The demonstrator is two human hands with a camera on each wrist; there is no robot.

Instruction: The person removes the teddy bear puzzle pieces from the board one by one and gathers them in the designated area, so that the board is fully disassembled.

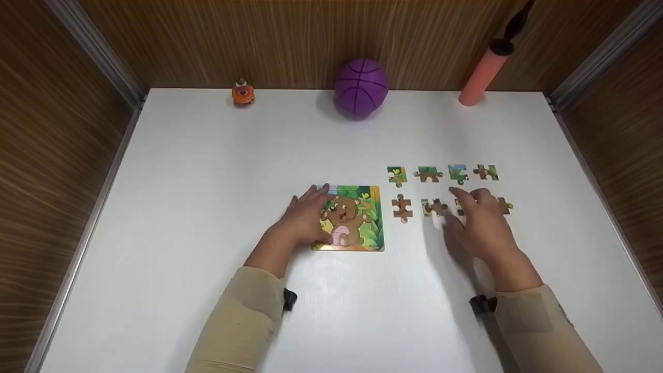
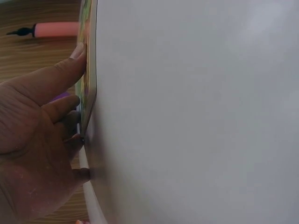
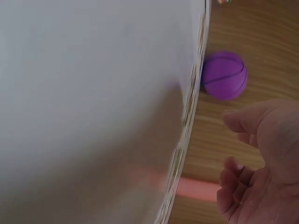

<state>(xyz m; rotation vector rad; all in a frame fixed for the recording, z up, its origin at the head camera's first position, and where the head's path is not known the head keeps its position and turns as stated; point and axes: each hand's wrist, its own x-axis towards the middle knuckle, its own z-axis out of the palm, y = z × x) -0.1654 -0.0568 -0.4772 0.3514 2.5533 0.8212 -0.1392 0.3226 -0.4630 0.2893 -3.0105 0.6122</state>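
In the head view, a square bear puzzle board [image 1: 357, 217] lies flat on the white table. My left hand [image 1: 308, 217] rests on its left side, fingers spread from the top edge to the lower left, hiding part of the picture. Seen from the left wrist, the thumb [image 2: 70, 67] touches the board's face. To the right of the board, loose jigsaw pieces lie in two rows, among them a brown piece [image 1: 402, 208] and a green-and-brown piece [image 1: 428, 174]. My right hand [image 1: 484, 228] hovers over the lower row with fingers loosely bent and nothing held, partly covering a piece [image 1: 459, 206].
Along the back of the table stand a small orange toy [image 1: 242, 94], a purple ball [image 1: 361, 88] and a pink pump [image 1: 484, 75] with a black handle. Wood-patterned panels [image 1: 290, 41] enclose the table [image 1: 207, 155] at the back and sides.
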